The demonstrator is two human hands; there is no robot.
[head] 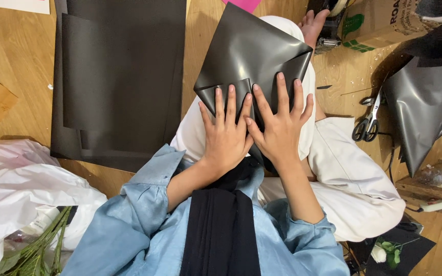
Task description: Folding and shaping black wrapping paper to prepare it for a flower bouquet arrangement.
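A folded sheet of glossy black paper (254,48) lies on my lap, over my white trousers (344,163). Both hands press flat on its near folded part, fingers spread. My left hand (226,130) covers the lower left flap. My right hand (280,122) rests beside it, the two touching at the index fingers. Neither hand grips anything; the palms lie on the paper.
A stack of large black sheets (118,76) lies on the wooden floor to the left. Scissors (368,120) and another glossy black sheet (425,107) are to the right, with a cardboard box (384,20) behind. White plastic wrap (21,194) and green stems (37,250) sit at lower left.
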